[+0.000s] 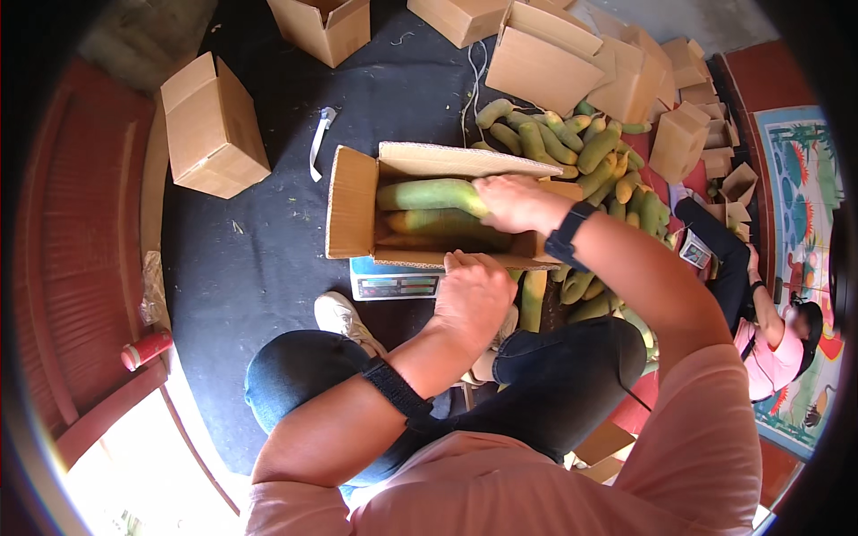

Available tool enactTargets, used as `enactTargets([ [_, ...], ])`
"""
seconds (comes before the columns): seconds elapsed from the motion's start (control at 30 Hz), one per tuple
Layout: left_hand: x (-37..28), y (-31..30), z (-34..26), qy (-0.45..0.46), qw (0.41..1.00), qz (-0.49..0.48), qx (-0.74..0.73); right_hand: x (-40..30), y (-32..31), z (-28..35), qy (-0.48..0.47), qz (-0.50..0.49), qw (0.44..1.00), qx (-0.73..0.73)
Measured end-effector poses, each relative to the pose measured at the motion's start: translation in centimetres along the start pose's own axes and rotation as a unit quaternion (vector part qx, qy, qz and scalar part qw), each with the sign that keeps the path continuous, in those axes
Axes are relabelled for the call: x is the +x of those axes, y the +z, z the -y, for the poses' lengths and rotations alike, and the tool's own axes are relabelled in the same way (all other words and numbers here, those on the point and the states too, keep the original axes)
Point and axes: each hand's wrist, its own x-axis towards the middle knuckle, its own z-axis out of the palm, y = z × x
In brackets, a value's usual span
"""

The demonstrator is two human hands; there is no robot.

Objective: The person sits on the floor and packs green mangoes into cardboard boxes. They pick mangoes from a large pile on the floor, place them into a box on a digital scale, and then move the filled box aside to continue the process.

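An open cardboard box (352, 201) stands before me on a digital scale (395, 287), whose display panel shows at the near side. Inside lie long green-yellow melons: an upper green melon (425, 195) and a yellower melon (439, 221) beside it, partly in shadow. My right hand (513, 199) reaches over the box's right end and grips the tip of the upper melon; its fingertips are partly hidden. My left hand (474, 289) is curled at the box's near rim and holds that edge.
A heap of similar melons (600, 151) lies to the right, behind my right arm. Other cardboard boxes (214, 127) stand left, at the back and along the right wall. A white strip (319, 144) lies on the dark floor sheet (268, 268). Another person (771, 335) sits far right, near a second scale (695, 249).
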Motion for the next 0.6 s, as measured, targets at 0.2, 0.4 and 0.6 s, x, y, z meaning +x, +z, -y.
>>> enactTargets([
  [0.2, 0.0, 0.2, 0.1, -0.002, 0.999, -0.038, 0.011, 3.9, 0.0, 2.8, 0.056, 0.014, 0.993, 0.100],
  [0.4, -0.5, 0.6, 0.3, -0.009, 0.998, -0.058, 0.013, 0.2, -1.7, 3.2, 0.023, -0.046, 0.988, 0.149],
  [0.6, -0.4, 0.4, 0.0, -0.003, 0.999, -0.054, -0.006, -8.9, -6.9, 1.8, -0.075, -0.221, 0.804, 0.547],
])
